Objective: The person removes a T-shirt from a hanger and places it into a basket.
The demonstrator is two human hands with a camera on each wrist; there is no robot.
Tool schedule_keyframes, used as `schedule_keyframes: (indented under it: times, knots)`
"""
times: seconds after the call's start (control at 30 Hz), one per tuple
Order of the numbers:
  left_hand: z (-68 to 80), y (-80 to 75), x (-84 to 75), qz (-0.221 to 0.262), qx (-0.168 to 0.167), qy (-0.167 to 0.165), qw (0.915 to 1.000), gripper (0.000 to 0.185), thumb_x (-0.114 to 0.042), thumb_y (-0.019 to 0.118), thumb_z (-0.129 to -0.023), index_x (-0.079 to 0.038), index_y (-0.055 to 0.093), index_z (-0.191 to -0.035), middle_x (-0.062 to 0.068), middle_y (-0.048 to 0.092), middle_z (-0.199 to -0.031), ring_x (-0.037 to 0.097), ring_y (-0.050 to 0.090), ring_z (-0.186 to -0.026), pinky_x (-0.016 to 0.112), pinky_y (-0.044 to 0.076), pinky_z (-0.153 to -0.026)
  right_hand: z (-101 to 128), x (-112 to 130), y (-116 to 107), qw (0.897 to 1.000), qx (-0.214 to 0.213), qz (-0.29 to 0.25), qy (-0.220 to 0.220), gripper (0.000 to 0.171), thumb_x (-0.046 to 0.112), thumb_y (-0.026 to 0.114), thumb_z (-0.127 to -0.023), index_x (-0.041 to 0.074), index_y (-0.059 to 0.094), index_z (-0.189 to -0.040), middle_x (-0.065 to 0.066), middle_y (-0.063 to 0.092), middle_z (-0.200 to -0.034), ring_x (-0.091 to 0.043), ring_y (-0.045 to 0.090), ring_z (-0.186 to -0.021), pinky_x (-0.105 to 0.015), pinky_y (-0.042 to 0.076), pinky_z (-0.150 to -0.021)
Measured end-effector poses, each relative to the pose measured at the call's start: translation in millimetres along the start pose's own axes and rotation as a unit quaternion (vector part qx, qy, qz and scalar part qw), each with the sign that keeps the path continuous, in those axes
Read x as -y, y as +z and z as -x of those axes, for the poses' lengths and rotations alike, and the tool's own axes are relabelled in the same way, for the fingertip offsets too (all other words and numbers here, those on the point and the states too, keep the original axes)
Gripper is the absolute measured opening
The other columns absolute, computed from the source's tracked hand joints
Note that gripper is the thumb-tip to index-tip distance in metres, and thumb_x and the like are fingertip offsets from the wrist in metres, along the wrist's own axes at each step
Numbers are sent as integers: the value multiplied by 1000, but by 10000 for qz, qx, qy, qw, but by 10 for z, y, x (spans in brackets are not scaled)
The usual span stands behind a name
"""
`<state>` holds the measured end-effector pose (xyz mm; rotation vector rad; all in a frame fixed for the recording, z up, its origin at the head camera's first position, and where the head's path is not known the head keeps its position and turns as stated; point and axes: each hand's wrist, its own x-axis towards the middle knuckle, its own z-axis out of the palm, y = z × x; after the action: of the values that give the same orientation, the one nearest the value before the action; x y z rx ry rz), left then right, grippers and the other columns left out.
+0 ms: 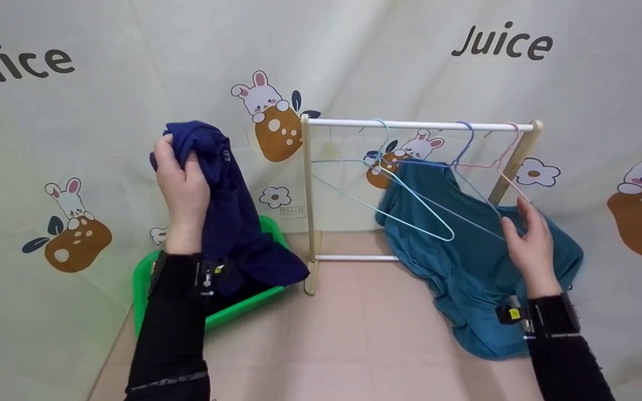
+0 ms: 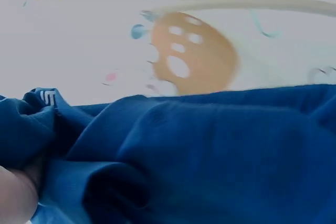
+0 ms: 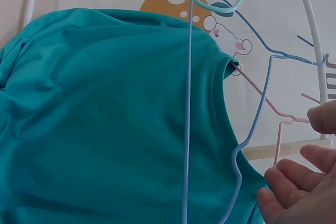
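Observation:
My left hand [image 1: 184, 195] grips a bunched dark blue garment [image 1: 232, 217], whose lower part hangs over the green basket. That cloth [image 2: 220, 156] fills the lower half of the left wrist view. My right hand [image 1: 533, 250] is at the rack's right end, thumb and fingers apart beside the blue hanger [image 1: 472, 136]. In the right wrist view its fingertips [image 3: 281, 179] lie near the teal shirt [image 3: 115, 108] and pink hanger [image 3: 262, 95]; whether they touch cannot be told. The teal shirt hangs on the pink hanger, behind the bare blue one.
A small rack with a white top bar [image 1: 343, 122] and wooden posts stands on the pinkish tabletop [image 1: 326, 334]. A bare light turquoise hanger [image 1: 453, 235] hangs left of the blue one. The green basket [image 1: 142, 278] stands at left. A printed curtain [image 1: 131, 55] is behind.

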<state>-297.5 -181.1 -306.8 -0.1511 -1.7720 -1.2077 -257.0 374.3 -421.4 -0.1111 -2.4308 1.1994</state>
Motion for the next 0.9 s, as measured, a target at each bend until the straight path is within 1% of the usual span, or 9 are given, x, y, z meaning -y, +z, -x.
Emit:
schedule_keyframes:
  times: [0.13, 0.23, 0.37, 0.43, 0.57, 0.63, 0.67, 0.77, 0.9]
  knots:
    - [234, -4, 357, -786, 731, -313, 9937, 26, -6, 52, -97, 6, 53, -121, 27, 62, -118, 43, 60, -110, 49, 44, -95, 10, -14, 8, 9999, -35, 88, -33, 59, 30, 44, -106, 8, 23, -157, -19, 29, -158, -37, 29, -143, -56, 27, -112]
    - [453, -11, 649, -1263, 1543, -704, 9774, 31, -7, 53, -97, 6, 52, -124, 33, 61, -119, 49, 58, -111, 55, 43, -96, 18, -24, 21, 10000, 18, 63, -37, 59, 30, 44, -106, 7, 23, -157, -20, 28, -158, -39, 29, -143, -57, 27, -111]
    - [767, -8, 1020, -1890, 2655, -1207, 9377, 38, -10, 51, -99, 9, 48, -132, 36, 57, -125, 49, 56, -114, 57, 43, -97, 37, -44, 26, 10000, 46, 46, -47, 60, 30, 44, -106, 6, 22, -157, -20, 27, -158, -40, 29, -143, -58, 27, -111]
    - [942, -7, 1188, -2229, 3196, -1346, 9111, 41, -11, 50, -100, 9, 45, -135, 36, 57, -124, 48, 58, -111, 57, 45, -94, 47, -54, 27, 10000, 32, 62, -53, 59, 30, 44, -106, 6, 23, -156, -20, 28, -158, -39, 29, -143, -58, 27, -111]
    - [1308, -34, 1446, -2911, 4118, -1344, 8530, 42, -7, 50, -98, 11, 44, -136, 35, 58, -121, 47, 60, -107, 57, 47, -89, 54, -58, 42, 9999, 24, 97, -97, 59, 29, 45, -106, 5, 24, -156, -20, 30, -157, -39, 30, -142, -58, 27, -111]
    - [1478, -48, 1526, -3148, 4407, -1278, 8309, 39, -4, 52, -95, 11, 48, -131, 33, 59, -120, 47, 59, -107, 57, 48, -87, 51, -53, 49, 9998, 21, 122, -128, 59, 30, 45, -106, 5, 24, -156, -20, 31, -156, -39, 31, -142, -57, 27, -111]
    - [1555, -52, 1556, -3253, 4499, -1243, 8223, 38, -5, 54, -94, 11, 50, -128, 33, 58, -121, 48, 58, -108, 58, 48, -87, 50, -49, 51, 9998, 13, 129, -135, 59, 30, 45, -106, 5, 25, -156, -20, 32, -156, -38, 32, -142, -57, 28, -111]
    - [1744, -49, 1604, -3331, 4735, -1238, 8060, 42, -12, 62, -95, 13, 51, -126, 35, 52, -128, 50, 53, -115, 61, 46, -90, 41, -31, 48, 9998, -32, 129, -114, 58, 29, 45, -106, 6, 25, -155, -19, 34, -155, -37, 33, -141, -55, 27, -112]
    - [1890, -12, 1620, -3241, 5052, -1524, 7852, 63, -29, 60, -99, 15, 41, -139, 41, 35, -143, 54, 36, -132, 66, 35, -101, 3, 1, 42, 9999, -76, 82, -89, 58, 27, 46, -106, 8, 25, -156, -19, 35, -154, -37, 32, -141, -54, 26, -113]
